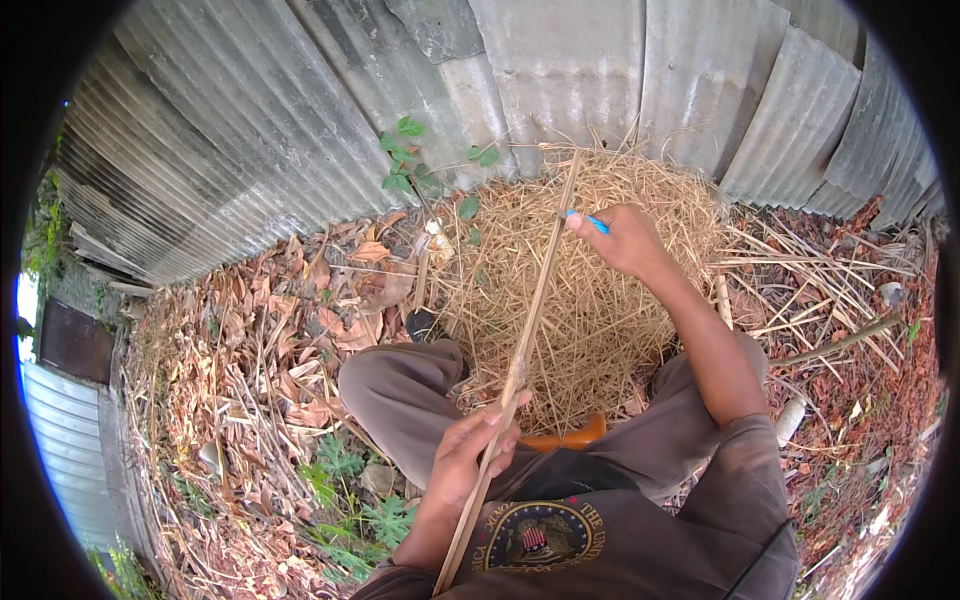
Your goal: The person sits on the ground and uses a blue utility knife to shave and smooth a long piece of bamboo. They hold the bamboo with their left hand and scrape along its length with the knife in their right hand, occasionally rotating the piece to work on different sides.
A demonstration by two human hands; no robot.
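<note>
A long, thin bamboo strip (535, 310) slants from my lap up to the pile of straw-like shavings (610, 300). My left hand (470, 450) is wrapped round its lower part, near my body. Close to the strip's far end is my right hand (628, 242), its fingers closed on a small blue-handled tool (588, 221). The tool's tip meets the strip's edge or lies just beside it; I cannot make out a blade. Between my bent knees, the shavings cover the ground.
A grey corrugated metal fence (560, 80) rises behind the pile. Dry leaves (270, 350) cover the left side, with green plants (390, 520) near my left forearm. Thin cut strips (820, 280) lie at the right. Something orange (560, 436) shows between my legs.
</note>
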